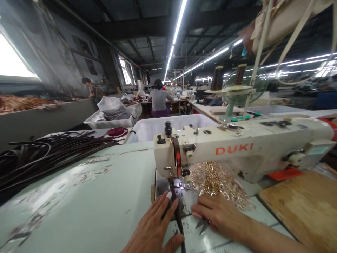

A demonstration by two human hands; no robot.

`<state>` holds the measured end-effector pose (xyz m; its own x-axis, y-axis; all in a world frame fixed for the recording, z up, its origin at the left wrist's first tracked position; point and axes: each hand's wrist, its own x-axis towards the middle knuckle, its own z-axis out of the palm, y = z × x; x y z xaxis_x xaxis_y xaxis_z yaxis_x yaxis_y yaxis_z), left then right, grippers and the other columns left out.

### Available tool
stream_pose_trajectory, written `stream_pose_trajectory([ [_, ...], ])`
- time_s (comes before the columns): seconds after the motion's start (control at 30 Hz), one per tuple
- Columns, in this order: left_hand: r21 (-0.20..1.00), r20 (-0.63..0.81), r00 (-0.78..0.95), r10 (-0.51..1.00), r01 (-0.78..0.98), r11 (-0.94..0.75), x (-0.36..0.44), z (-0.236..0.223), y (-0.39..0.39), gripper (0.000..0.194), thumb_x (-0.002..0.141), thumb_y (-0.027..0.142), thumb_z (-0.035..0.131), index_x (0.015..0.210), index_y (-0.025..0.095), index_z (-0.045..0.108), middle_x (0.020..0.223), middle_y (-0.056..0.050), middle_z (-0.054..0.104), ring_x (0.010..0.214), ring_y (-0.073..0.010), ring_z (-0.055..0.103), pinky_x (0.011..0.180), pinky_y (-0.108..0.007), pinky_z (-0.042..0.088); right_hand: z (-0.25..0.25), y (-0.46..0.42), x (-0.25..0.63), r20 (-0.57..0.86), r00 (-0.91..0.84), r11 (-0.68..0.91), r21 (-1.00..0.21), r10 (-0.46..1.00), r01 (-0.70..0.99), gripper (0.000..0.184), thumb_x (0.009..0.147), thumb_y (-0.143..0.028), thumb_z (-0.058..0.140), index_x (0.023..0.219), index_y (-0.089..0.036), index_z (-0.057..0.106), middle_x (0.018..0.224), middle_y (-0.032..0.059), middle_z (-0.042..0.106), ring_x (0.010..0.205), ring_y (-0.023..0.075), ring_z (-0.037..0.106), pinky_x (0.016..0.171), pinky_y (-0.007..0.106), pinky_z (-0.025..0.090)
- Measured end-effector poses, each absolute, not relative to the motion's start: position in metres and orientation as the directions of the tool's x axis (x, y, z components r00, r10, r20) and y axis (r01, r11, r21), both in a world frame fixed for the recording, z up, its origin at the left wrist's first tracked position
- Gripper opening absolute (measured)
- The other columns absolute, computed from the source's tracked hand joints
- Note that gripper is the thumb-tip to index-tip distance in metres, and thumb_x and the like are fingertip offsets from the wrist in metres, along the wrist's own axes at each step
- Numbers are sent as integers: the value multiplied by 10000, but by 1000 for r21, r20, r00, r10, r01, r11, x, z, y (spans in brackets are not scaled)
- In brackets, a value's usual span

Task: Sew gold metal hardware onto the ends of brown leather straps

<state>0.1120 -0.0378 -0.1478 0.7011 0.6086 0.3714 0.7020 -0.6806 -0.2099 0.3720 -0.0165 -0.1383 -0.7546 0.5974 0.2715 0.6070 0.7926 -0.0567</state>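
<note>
A narrow dark strap runs under the presser foot of a cream-coloured sewing machine and comes back toward me over the metal plate. My left hand lies flat with its fingers stretched out beside and over the strap, the fingertips close to the foot. One fingertip carries a white covering. To the right of the plate, my right hand is closed around small scissors. Their blades poke out below the fingers, slightly apart, while the handles are hidden in the palm.
Gold-coloured metal rings and hooks are heaped behind my right hand. Long dark straps lie on the pale tabletop at left. Beyond the machine stands a white bin; a wooden board is at right. A person sits further off.
</note>
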Motion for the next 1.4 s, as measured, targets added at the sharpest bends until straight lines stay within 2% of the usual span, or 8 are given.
stream_pose_trajectory([
  [0.13,-169,351,697,626,704,-690,111,-149,-42,681,879,591,438,1366,116,426,1362,-211,460,1247,-316,452,945,-393,486,-138,-18,374,260,-757,791,-50,599,609,250,1004,-312,327,1063,-235,557,830,-1,579,709,144,550,588,275,344],
  [0.3,-18,232,623,747,771,-637,112,-147,-47,642,926,556,357,1441,178,298,1467,-158,321,1334,-301,313,1017,-440,413,-138,-16,374,271,-787,818,1,554,575,258,1004,-312,337,1074,-212,564,815,6,576,690,135,547,569,260,344],
  [0.4,63,164,608,777,780,-623,115,-142,-49,651,928,570,334,1444,176,290,1483,-152,292,1361,-293,259,1065,-458,351,-135,-17,374,291,-797,828,29,528,559,273,1005,-312,333,1084,-200,569,811,14,578,689,134,551,562,251,349],
  [0.63,154,178,602,778,764,-626,114,-143,-49,671,906,585,388,1441,191,297,1481,-151,305,1372,-298,244,1084,-475,328,-135,-18,374,285,-800,827,42,527,560,276,1001,-323,345,1113,-211,571,816,13,582,677,135,564,565,246,372],
  [1.0,215,147,593,792,762,-611,118,-131,-52,700,899,624,345,1428,165,314,1468,-135,346,1382,-297,221,1117,-466,269,-135,-16,375,307,-803,844,-3,511,536,284,1000,-277,344,1131,-195,582,854,45,601,704,143,597,592,252,417],
  [1.4,165,158,603,782,765,-623,117,-137,-51,697,906,619,331,1442,176,283,1471,-150,334,1381,-293,221,1098,-468,303,-132,-17,373,300,-794,835,-13,528,550,278,992,-263,360,1131,-197,591,827,40,599,687,136,591,589,239,420],
])
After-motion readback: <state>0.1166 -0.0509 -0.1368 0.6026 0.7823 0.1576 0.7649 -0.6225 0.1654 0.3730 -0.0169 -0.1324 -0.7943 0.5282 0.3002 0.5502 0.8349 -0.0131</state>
